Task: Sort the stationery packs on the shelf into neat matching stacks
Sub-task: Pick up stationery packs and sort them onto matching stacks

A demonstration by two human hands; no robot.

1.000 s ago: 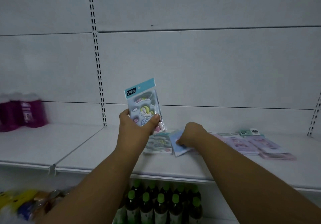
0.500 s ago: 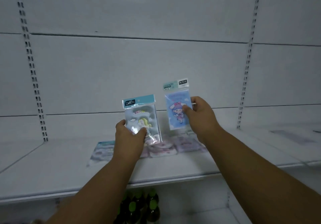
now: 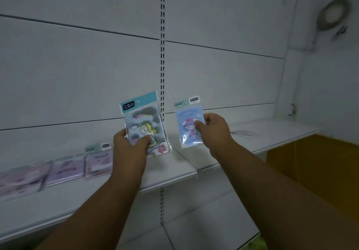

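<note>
On the shelf (image 3: pixel 174 174) I see purple packs (image 3: pixel 98 162) lying flat at the left. My left hand (image 3: pixel 129 148) grips the puffy unicorn pack (image 3: pixel 144 125) upright above the shelf, and my right hand (image 3: pixel 214 131) pinches the smaller girl pack (image 3: pixel 189 127) by its side edge. Both look light, floppy and slick in their plastic sleeves, so I judge a low thumb-and-finger hold across the card safest.

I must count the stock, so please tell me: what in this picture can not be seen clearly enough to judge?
- Head view: pinkish packs on the shelf at far left are blurred; designs and count unclear.
- Unicorn pack: lower left hidden by the left hand; how many packs in that grip, cannot tell.
- Blue girl pack: right edge covered by the right hand; header print too small.
</note>
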